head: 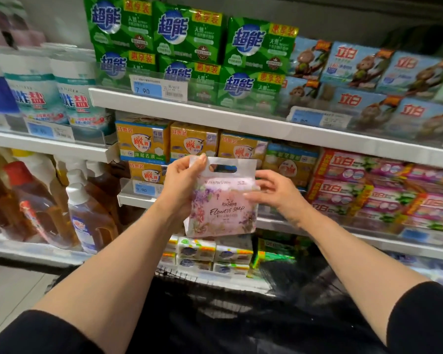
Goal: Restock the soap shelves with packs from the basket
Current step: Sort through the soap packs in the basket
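Here the pink soap pack point(221, 200) was up in the air at chest height, in front of the middle shelf point(279, 221), not yet on it. Left hand point(180, 185) pinched the pack's top left corner by the clear handle strip, thumb and fingertips closed on the plastic, likely to keep it hanging upright with the label facing out. Right hand point(274, 191) sat on the pack's right edge, fingers mostly straight and only lightly bent, touching rather than gripping, probably steadying or turning it before placement. Behind the pack were yellow soap packs point(143, 143) on the left and red-and-pink packs point(343, 175) on the right; the gap between them was hidden by the pack, so the target slot could not be told. The dark basket point(241, 302) lay low, below the arms, contents blurred. Green soap packs point(189, 31) filled the upper shelf. Step judged: carry and align, placement pending.
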